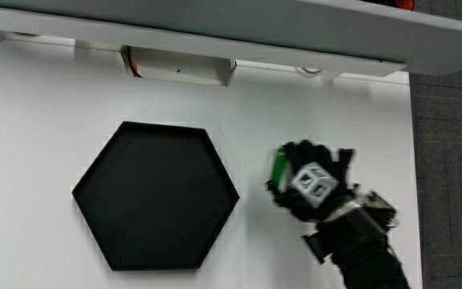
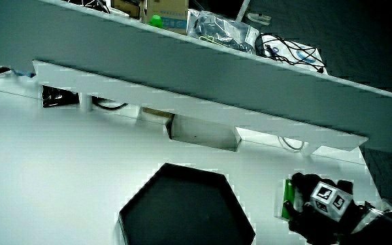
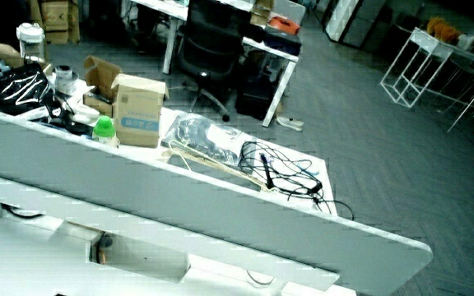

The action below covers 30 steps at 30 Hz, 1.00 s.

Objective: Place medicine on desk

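Medicine (image 1: 278, 168), a green package, sat in my grip (image 1: 311, 186), which was closed around it just above the white desk (image 1: 38, 120), beside the black hexagonal tray (image 1: 156, 195) and near the desk's edge; a side view (image 2: 292, 194) showed the package at my fingertips, close to the surface. I judged the placing step to be in hand. The next move would call for lowering the package until it rested flat on the bare desk beside the tray, then loosening the fingers.
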Available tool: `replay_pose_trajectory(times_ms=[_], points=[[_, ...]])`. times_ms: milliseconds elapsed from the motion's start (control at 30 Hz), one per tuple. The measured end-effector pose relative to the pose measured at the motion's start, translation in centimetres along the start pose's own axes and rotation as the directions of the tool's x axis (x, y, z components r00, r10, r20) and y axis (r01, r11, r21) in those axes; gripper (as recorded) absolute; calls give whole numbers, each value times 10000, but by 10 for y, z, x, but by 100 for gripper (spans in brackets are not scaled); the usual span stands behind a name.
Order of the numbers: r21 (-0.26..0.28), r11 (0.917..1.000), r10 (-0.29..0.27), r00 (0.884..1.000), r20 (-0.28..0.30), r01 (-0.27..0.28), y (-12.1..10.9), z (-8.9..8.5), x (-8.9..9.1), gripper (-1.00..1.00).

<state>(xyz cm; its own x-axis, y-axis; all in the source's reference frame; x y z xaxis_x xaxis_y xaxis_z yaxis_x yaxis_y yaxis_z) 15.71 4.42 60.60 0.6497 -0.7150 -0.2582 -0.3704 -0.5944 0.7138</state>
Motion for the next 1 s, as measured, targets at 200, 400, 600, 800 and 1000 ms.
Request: replay_pose_trajectory(times_ms=[200,400,600,800,1000], points=[[-1155,9919,430,9950,-906,-534,16,-43,-5,0],[-2053,9764,433,9923,-1160,-666,23,-63,-14,0],[-2565,9622,606,9902,-1258,-915,28,-73,-22,0],[-3157,9401,661,9772,-2017,-1287,34,-82,-22,0],[-3247,9451,-260,9818,-1884,-372,33,-100,-14,-33]])
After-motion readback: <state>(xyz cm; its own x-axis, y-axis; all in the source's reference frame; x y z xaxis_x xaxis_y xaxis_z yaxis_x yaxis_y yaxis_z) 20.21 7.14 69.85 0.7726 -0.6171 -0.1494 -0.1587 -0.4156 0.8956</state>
